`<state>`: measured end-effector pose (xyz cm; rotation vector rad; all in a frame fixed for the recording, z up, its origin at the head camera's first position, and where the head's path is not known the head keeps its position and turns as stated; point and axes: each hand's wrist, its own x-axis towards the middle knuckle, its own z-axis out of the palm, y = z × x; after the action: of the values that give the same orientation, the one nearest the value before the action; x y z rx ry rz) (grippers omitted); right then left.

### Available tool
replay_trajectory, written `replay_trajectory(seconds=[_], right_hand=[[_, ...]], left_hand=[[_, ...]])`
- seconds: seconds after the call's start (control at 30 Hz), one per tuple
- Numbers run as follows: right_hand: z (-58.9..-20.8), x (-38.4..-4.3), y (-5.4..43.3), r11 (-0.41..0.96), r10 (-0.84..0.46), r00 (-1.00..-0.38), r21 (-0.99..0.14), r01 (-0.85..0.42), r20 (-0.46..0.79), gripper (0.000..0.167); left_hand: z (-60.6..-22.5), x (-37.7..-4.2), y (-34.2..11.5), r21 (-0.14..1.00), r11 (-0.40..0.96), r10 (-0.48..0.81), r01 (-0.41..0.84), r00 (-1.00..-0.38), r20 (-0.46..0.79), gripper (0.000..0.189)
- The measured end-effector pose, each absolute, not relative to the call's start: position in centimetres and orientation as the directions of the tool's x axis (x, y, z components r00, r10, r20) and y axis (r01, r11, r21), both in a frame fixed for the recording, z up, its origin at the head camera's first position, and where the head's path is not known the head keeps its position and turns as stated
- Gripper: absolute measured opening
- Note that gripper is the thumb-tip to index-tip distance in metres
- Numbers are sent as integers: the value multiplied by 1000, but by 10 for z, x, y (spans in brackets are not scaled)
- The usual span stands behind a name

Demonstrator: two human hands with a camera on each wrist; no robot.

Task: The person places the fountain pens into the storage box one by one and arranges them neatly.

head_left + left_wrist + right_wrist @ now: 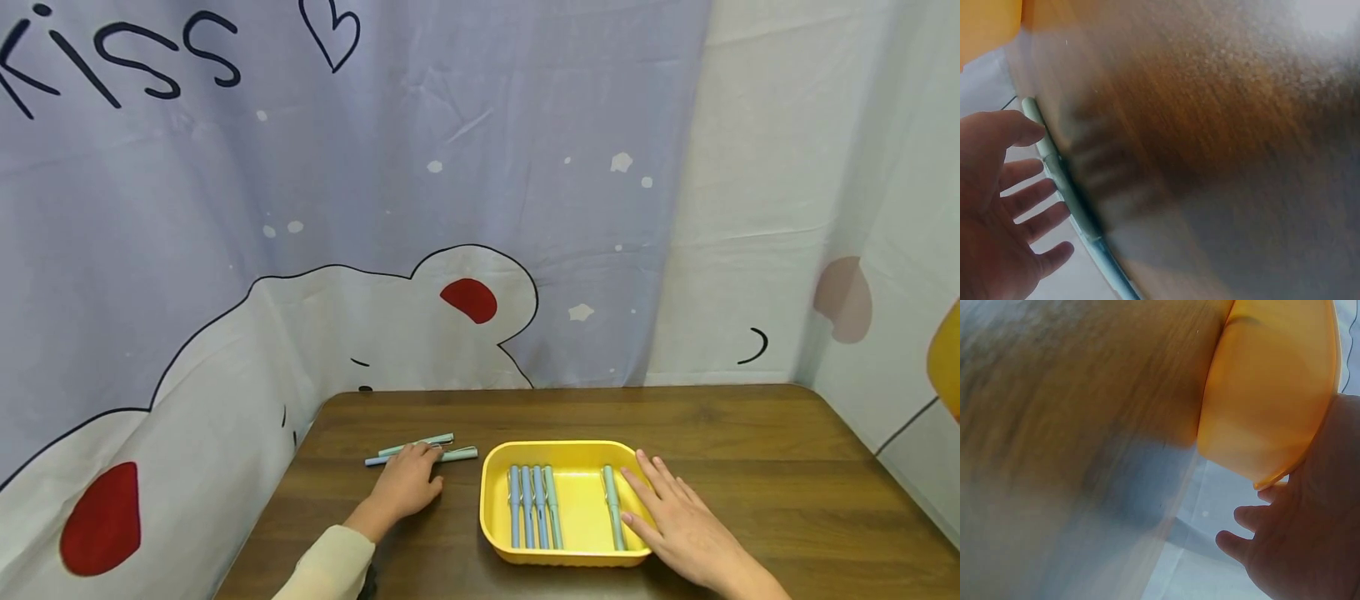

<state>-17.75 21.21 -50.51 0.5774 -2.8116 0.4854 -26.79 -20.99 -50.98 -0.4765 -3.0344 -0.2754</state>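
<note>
Left of the yellow tray, left arm: sleeve [330, 562] pale, forearm extended forward from the near edge of view, left hand [405, 482] palm down over the loose pens.
Right arm: wrist bare, reaching in from the lower right, right hand [686, 525] angled toward the right rim of the yellow tray [570, 454].
Loose pens: on the wooden table [750, 433], one green pen [416, 445] lies just beyond the left hand's fingers; nearer, a blue pen end [375, 461] and a green pen end [459, 454] show either side of the hand, which hides how they meet.
Tray pens: between the hands, three blue pens [527, 504] and one green pen stand side by side at left; a lone green pen [613, 508] lies at right, near the right thumb.
Left hand condition: fingers loosely extended and apart, thumb and fingertips at a green pen; firm contact cannot be told.
Right hand condition: fingers spread, lying at the tray's right rim and apparently touching it, thumb over the rim.
</note>
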Motion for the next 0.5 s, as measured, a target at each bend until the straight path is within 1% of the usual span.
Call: replay_trajectory(seconds=[0.13, 0.3, 0.4, 0.5], right_hand=[[-505, -178, 212, 868, -342, -894, -268, -419, 290, 59], [-505, -178, 212, 867, -345, -893, -267, -421, 289, 59], [-505, -178, 212, 867, -344, -895, -269, -419, 284, 60], [-506, -178, 212, 867, -344, -895, -270, -419, 285, 60]], left_hand=[[-511, -269, -210, 154, 938, 300, 310, -950, 89, 43], [-511, -270, -208, 148, 935, 308, 322, -945, 107, 36], [-512, -270, -207, 150, 930, 316, 336, -938, 140, 26], [-514, -271, -207, 139, 919, 338, 368, -920, 199, 14]])
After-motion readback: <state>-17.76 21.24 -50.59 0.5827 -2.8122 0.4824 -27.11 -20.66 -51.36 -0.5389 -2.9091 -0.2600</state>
